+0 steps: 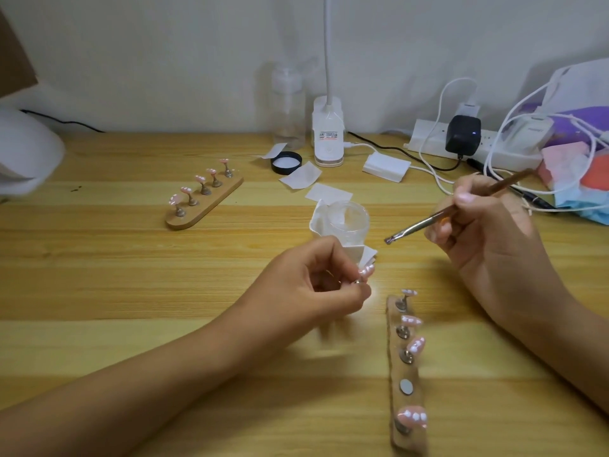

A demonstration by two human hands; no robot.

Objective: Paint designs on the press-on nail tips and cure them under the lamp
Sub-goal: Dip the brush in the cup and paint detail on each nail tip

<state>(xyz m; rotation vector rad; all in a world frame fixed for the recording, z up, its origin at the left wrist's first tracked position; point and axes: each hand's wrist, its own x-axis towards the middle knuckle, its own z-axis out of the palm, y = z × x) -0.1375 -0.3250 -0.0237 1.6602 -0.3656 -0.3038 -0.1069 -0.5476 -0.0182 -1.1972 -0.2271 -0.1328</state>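
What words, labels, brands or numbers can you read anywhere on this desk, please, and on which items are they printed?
No text here can be read with certainty.
Sticker on the white lamp base: red and dark print, too blurred to read.
White charger at the right: a faint grey word, too small to read.
No other writing shows on the desk.
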